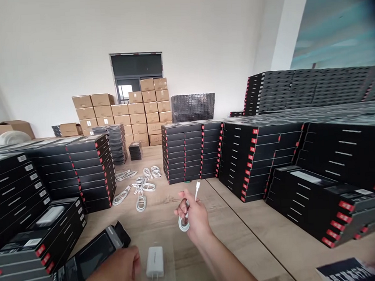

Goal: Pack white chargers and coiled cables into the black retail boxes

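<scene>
My right hand (194, 215) is closed around a coiled white charging cable (183, 224), and one connector sticks up above the fingers. At the lower left, my left hand (118, 268) lies over the near side of an opened black box (94, 254). Its fingers are bent down and mostly hidden, so I cannot tell whether they grip the box. Between my hands a white power adapter (155, 261) rests on the table with its prongs toward me. Several more coiled white cables (141, 201) lie farther back on the wooden table (166, 213).
Stacks of black boxes with red labels stand at left (91, 170), middle (191, 153) and right (260, 153). A white adapter (51, 214) sits on the low left stack. Brown cartons (137, 113) are piled by the wall. Printed dark sheet (348, 270) lies lower right.
</scene>
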Motion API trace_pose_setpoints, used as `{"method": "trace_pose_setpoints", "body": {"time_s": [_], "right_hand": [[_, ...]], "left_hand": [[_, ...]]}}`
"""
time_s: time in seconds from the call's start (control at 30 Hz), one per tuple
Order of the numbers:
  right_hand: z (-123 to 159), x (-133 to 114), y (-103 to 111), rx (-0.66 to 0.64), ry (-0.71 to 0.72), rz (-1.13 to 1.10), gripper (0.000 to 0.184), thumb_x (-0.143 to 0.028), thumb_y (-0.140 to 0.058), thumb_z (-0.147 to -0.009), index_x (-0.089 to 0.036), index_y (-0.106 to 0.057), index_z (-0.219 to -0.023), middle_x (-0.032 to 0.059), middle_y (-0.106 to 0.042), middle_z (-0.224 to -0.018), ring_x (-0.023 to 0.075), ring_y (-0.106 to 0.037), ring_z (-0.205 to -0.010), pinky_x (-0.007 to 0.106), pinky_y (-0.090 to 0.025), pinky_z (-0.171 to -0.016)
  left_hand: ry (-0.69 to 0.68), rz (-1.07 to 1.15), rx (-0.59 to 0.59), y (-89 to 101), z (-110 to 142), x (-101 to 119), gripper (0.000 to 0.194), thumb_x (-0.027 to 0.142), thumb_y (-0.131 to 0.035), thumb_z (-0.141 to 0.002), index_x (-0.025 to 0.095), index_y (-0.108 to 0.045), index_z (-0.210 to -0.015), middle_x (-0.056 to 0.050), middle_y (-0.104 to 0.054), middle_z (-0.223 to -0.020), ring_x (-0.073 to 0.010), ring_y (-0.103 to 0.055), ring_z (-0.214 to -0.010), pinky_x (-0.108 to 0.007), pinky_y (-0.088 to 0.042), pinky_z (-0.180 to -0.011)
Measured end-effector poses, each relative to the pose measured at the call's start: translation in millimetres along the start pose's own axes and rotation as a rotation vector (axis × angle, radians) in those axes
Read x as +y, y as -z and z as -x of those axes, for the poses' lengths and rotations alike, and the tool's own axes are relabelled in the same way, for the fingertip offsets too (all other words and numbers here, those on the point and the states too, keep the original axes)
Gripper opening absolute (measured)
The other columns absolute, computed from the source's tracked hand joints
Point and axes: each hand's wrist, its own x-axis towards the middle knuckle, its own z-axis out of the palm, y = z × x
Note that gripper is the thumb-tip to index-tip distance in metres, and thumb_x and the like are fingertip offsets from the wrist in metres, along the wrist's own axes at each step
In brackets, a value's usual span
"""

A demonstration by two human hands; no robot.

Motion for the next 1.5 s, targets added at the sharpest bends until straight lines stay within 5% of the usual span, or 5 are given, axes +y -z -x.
{"method": "trace_pose_setpoints", "body": {"time_s": [0.43,0.63,0.8,1.1,1.5], "right_hand": [[-15,14,11,0.091,-0.067,0.083,0.02,-0.029,-0.059,-0.069,-0.018,-0.064,-0.085,0.0058,-0.076,-0.072,0.0201,-0.068,-0.061,0.029,-0.048,-0.054],[-6,23,5,0.049,0.056,0.237,0.023,-0.031,-0.06,-0.071,-0.017,-0.074,-0.082,0.0072,-0.077,-0.092,0.0242,-0.066,-0.098,0.028,-0.049,-0.078],[-2,18,4,-0.029,0.228,0.428,0.04,-0.051,-0.059,-0.078,-0.019,-0.075,-0.095,0.006,-0.076,-0.095,0.023,-0.066,-0.083,0.031,-0.048,-0.076],[6,9,-3,-0.166,0.335,0.538,0.046,-0.056,-0.051,-0.086,-0.021,-0.073,-0.106,0.0091,-0.07,-0.118,0.0286,-0.057,-0.117,0.04,-0.04,-0.103],[9,32,3,-0.265,0.71,0.94,0.043,-0.04,-0.038,-0.097,-0.021,-0.058,-0.129,0.0105,-0.058,-0.135,0.0263,-0.049,-0.127,0.048,-0.037,-0.11]], "left_hand": [[0.056,-0.048,0.253,-41.7,-36,0,0.015,0.023,-0.044,-0.08,0.022,-0.045,-0.066,-0.013,-0.067,-0.081,-0.0276,-0.064,-0.086,-0.036,-0.042,-0.075],[0.035,0.802,0.376,-67.1,-56,14,0.026,0.028,-0.044,-0.086,0.022,-0.04,-0.11,-0.009,-0.066,-0.092,-0.0246,-0.067,-0.077,-0.028,-0.049,-0.049],[-0.079,1.506,0.417,-75.7,-59,27,0.064,0.037,-0.069,-0.076,0.024,-0.035,-0.128,-0.015,-0.059,-0.122,-0.0303,-0.059,-0.112,-0.037,-0.056,-0.074],[-0.13,1.674,0.517,-70.6,-61,30,0.065,0.032,-0.079,-0.068,0.029,-0.045,-0.123,-0.01,-0.056,-0.125,-0.0324,-0.051,-0.122,-0.044,-0.054,-0.086],[-0.287,1.912,0.289,-54.4,-48,37,0.039,0.018,-0.077,-0.07,0.021,-0.059,-0.104,-0.009,-0.067,-0.113,-0.0253,-0.064,-0.104,-0.044,-0.051,-0.091]]}}
